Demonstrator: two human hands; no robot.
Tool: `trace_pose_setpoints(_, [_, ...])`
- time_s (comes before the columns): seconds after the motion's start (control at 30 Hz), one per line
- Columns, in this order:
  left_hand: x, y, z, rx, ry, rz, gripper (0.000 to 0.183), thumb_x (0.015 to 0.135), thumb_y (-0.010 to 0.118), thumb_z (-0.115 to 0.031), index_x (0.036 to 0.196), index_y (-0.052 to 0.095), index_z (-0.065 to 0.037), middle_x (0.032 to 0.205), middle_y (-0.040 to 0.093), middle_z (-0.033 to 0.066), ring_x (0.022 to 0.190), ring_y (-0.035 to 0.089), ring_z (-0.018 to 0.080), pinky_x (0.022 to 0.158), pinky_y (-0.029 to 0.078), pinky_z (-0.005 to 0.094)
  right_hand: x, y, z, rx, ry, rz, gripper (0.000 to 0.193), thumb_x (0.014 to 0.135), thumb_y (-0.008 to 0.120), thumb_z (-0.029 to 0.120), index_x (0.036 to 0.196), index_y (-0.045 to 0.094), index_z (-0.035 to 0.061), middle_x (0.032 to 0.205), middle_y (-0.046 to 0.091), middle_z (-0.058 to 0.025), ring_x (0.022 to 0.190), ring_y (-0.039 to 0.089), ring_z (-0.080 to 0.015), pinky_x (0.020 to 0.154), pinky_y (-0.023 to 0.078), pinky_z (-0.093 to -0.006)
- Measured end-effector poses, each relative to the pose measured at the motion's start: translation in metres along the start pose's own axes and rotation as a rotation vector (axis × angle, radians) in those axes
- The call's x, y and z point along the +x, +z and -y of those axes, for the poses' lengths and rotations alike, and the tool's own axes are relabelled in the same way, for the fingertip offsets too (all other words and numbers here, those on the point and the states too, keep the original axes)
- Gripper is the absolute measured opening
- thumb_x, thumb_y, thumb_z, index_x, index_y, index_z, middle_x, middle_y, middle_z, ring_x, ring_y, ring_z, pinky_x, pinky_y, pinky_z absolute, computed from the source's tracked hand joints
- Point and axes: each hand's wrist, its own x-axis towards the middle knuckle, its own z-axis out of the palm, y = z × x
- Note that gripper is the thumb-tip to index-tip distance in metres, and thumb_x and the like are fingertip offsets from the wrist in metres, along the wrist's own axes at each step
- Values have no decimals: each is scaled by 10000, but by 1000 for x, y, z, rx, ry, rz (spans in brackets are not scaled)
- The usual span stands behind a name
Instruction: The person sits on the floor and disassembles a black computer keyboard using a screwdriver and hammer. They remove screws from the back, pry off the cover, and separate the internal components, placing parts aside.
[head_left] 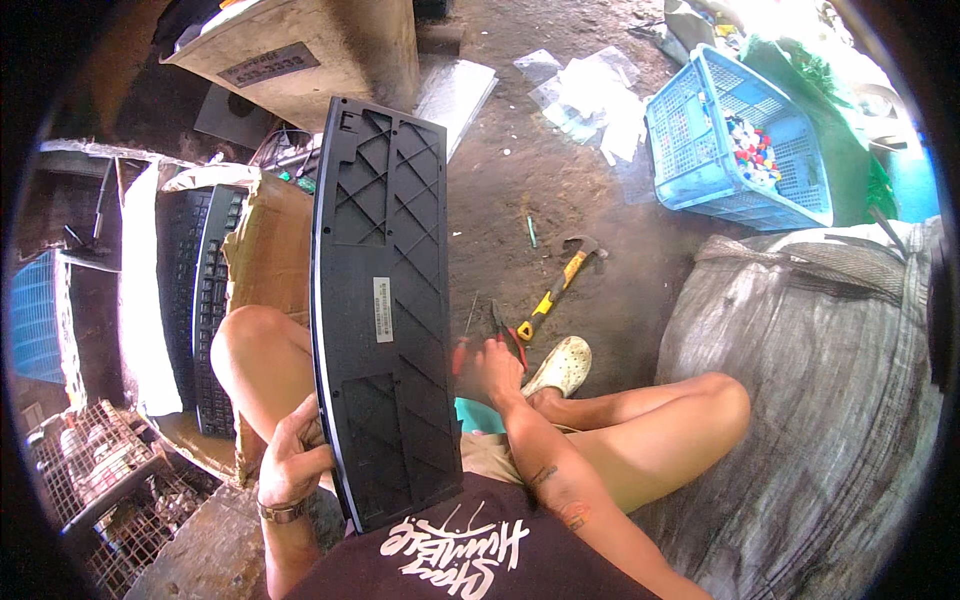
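Black keyboard (pixel 410 300), underside showing, just off view centre toward 9 o'clock. Left grip (pixel 296 456) grasping its edge at 7. Right grip (pixel 498 372) at the keyboard's 4 o'clock, by red-handled pliers (pixel 520 348); cannot tell whether clenched on them. Yellow-and-black hammer (pixel 556 292) at 3. Carton (pixel 265 250) with more keyboards (pixel 212 310) at 9; blue basket (pixel 735 208) of coloured bits (pixel 755 155), 2 o'clock.
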Motion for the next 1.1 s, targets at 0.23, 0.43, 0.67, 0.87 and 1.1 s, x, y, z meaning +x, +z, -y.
trace_pose_setpoints(0.23, [-16, -34, 11, -16, -81, 73, 748, 751, 494, 198, 1474, 341, 87, 1304, 600, 165, 1159, 608, 209, 945, 493, 286, 50, 23, 33, 74, 199, 155, 535, 850, 666, 490, 1137, 702, 40, 1068, 721, -217, 1054, 688, -362, 908, 541, -475])
trace_pose_setpoints(0.43, [17, -27, 19, 71, -56, 417, 819, 804, 572, 145, 1548, 250, 29, 1512, 425, 182, 1390, 416, 213, 1109, 356, 325, 12, -196, 25, 1464, -125, -531, 161, 1012, 587, 213, 935, 573, 72, 709, 622, -45, 526, 606, -139, 473, 485, -290])
trace_pose_setpoints(0.67, [62, 27, 0, 52, -215, 777, 951, 754, 534, 144, 1586, 91, 18, 1607, 285, 175, 1459, 328, 220, 1160, 286, 337, -204, -441, 29, 723, -362, -870, 291, 901, 736, 124, 1165, 647, 43, 831, 627, 40, 696, 504, -13, 594, 396, -176])
trace_pose_setpoints(0.87, [88, 48, -2, 71, -322, 931, 881, 784, 468, 96, 1589, 124, 0, 1545, 403, 172, 1303, 518, 191, 1025, 419, 280, -286, -444, 49, 522, -302, -674, 287, 846, 763, 38, 1108, 647, 21, 887, 675, -12, 737, 564, -37, 633, 445, -199])
trace_pose_setpoints(1.1, [91, 49, 3, 210, -246, 917, 831, 834, 502, 46, 1596, 184, -48, 1508, 453, 137, 1234, 530, 151, 980, 431, 256, -265, -421, 60, 114, -448, -749, 207, 887, 716, 52, 1067, 625, 12, 907, 721, -90, 701, 660, -132, 584, 501, -283])
